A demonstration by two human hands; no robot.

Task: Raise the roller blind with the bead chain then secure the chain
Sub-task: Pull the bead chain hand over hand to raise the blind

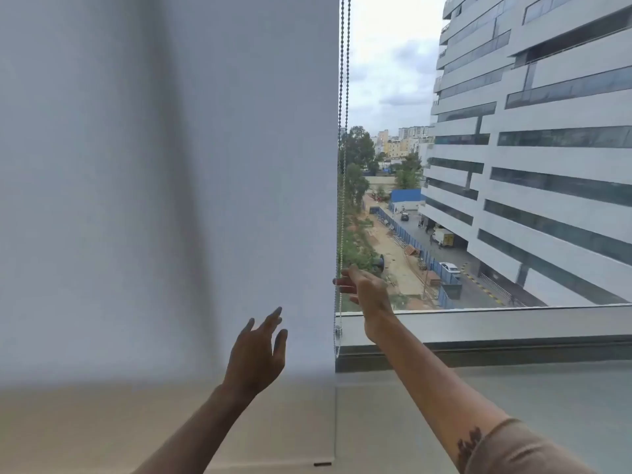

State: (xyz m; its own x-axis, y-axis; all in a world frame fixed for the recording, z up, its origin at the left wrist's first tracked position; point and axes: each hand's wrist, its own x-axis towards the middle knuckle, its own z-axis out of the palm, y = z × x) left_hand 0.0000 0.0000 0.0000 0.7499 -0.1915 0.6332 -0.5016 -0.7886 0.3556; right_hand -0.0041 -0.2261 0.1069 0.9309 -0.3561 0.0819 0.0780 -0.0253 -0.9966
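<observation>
While the right hand [367, 295] reaches with loose fingers [342, 282] touching the bead chain [343, 165], pinch one strand only; left hand [256, 354] hangs spread, holding nothing.

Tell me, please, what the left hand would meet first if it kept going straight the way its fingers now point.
Most likely the roller blind: the open left hand points up and forward at its fabric, with nothing visible between them. Depth is unclear; the bead chain hangs off to its right.

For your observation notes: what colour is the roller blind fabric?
Plain pale grey-white roller blind, no pattern; head view.
</observation>
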